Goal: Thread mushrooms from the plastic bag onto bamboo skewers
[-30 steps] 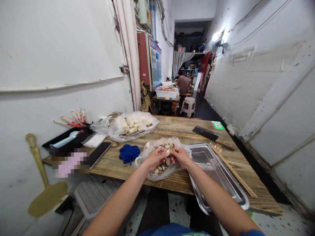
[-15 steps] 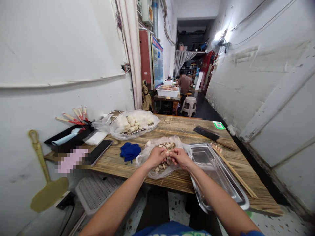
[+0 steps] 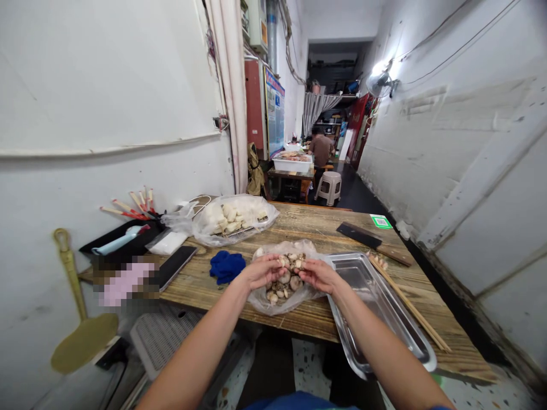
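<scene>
Wooden table [image 3: 299, 225] edge nears both hands [image 3: 260, 270] over mushroom bag [image 3: 284, 279].

Mushroom bag [image 3: 280, 296] lies between blue cloth [image 3: 227, 266] and steel tray [image 3: 376, 302]

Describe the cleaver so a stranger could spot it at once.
On the wooden table, look to its far right part, beyond the steel tray. The cleaver lies flat there: a dark rectangular blade with a wooden handle, unlike the thin pale skewers beside it.
</scene>
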The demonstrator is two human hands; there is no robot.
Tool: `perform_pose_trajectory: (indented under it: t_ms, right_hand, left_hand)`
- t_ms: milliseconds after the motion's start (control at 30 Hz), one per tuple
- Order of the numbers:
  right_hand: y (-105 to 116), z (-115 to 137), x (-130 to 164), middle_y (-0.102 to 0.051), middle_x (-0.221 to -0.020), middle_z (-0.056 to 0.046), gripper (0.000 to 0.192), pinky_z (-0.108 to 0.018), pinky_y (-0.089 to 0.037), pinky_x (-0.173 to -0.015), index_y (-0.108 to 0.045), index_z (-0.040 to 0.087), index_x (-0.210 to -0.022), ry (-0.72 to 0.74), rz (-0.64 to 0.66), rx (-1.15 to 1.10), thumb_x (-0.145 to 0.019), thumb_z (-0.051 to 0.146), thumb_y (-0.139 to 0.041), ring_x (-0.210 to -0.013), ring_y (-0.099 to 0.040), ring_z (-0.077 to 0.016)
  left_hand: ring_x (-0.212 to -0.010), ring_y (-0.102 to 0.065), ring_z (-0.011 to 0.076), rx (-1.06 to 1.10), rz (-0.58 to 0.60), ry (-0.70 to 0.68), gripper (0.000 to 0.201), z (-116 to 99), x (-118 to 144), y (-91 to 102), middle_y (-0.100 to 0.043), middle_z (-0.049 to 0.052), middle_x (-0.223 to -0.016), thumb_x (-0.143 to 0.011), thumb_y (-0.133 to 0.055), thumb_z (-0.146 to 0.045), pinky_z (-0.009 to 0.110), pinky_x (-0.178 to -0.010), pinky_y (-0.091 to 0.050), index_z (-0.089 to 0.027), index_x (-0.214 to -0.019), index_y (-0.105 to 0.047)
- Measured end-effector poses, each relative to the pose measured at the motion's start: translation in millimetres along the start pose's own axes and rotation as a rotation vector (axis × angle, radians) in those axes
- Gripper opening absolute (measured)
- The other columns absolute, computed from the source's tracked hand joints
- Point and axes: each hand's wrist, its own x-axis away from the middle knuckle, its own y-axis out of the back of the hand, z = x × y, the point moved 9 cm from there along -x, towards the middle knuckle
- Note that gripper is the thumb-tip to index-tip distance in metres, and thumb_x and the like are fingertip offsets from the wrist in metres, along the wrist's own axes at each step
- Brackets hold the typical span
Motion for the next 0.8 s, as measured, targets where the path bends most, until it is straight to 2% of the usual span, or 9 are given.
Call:
perform_pose_trajectory:
  t_ms: [100, 233, 367, 533, 667, 800]
  right_hand:
    - [-8, 2, 1, -0.064, -0.064, -0.002, 0.022, -0.017, -0.043, -0.043, -0.055, 0.014, -0.072, 0.043, -0.014, 0.009, -0.064, 0.030, -0.067, -0.047, -0.057, -0.0074]
    - [-13, 3, -1, -0.059, -0.049, 0.005, 0.024, -0.014, -0.032, -0.033, -0.052, 0.015, -0.066, 0.109, -0.063, 0.038, -0.062, 0.033, -0.067, -0.036, -0.048, -0.0048]
    - [-15, -2, -2, -0.058, -0.047, 0.006, 0.028, -0.015, -0.031, -0.033, -0.046, 0.017, -0.064, 0.114, -0.077, 0.052, -0.060, 0.036, -0.066, -0.036, -0.048, -0.0059]
    - [-16, -1, -2, -0.055, -0.043, 0.007, 0.028, -0.015, -0.030, -0.033, -0.045, 0.018, -0.062, 0.094, -0.078, 0.084, -0.058, 0.036, -0.066, -0.033, -0.046, -0.0058]
    - [-15, 2, -2, -0.053, -0.038, 0.006, 0.022, -0.015, -0.028, -0.030, -0.050, 0.016, -0.056, 0.074, -0.077, 0.138, -0.059, 0.031, -0.065, -0.030, -0.043, -0.0048]
    - [-13, 2, -4, -0.054, -0.038, 0.005, 0.019, -0.015, -0.031, -0.031, -0.053, 0.015, -0.054, 0.041, -0.048, 0.155, -0.061, 0.029, -0.064, -0.032, -0.046, -0.0058]
  left_hand:
    - [-0.054, -0.055, 0.0065, -0.011, -0.063, -0.071, 0.025, 4, -5, -2.5, -0.060, 0.001, -0.065, -0.059, -0.070, -0.015, 0.017, -0.053, -0.042, -0.013, -0.078, -0.055]
    - [-0.043, -0.045, 0.0041, -0.194, -0.126, -0.169, 0.035, 6, -9, -8.9, -0.058, -0.002, -0.057, -0.054, -0.073, -0.024, 0.017, -0.043, -0.033, -0.012, -0.082, -0.057]
    - [-0.041, -0.042, 0.0052, -0.354, -0.168, -0.225, 0.034, 0, -8, -11.7, -0.056, -0.003, -0.052, -0.053, -0.072, -0.030, 0.018, -0.042, -0.030, -0.011, -0.078, -0.058]
    - [-0.044, -0.043, 0.0065, -0.456, -0.113, -0.220, 0.031, -2, -8, -18.0, -0.055, -0.003, -0.052, -0.057, -0.068, -0.034, 0.018, -0.043, -0.029, -0.012, -0.076, -0.057]
    - [-0.043, -0.041, 0.0061, -0.471, -0.087, -0.147, 0.031, 3, -10, -16.2, -0.052, -0.003, -0.051, -0.057, -0.068, -0.037, 0.017, -0.041, -0.026, -0.013, -0.071, -0.053]
    - [-0.045, -0.041, 0.0062, -0.495, -0.005, -0.128, 0.033, 2, -10, -22.5, -0.052, -0.004, -0.053, -0.057, -0.068, -0.039, 0.017, -0.042, -0.026, -0.014, -0.073, -0.052]
